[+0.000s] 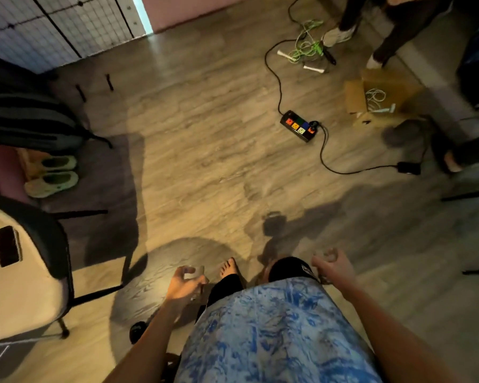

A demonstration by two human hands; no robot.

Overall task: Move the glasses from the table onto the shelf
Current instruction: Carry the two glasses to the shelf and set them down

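Note:
I look down at a wooden floor while standing. My left hand (pixel 184 284) is low beside my left leg, closed around a clear drinking glass (pixel 197 273). My right hand (pixel 333 265) is low on the other side, its fingers curled around a second clear glass (pixel 328 257) that is blurred and hard to make out. Neither the table the glasses came from nor a shelf can be told apart with certainty in this view.
A black power strip (pixel 299 125) with cables lies on the floor ahead. A cardboard box (pixel 376 92) and another person's legs (pixel 371 26) are at the far right. A black chair (pixel 53 252), a pale table (pixel 9 275), shoes (pixel 53 175) and a wire-grid panel (pixel 61 23) are on the left.

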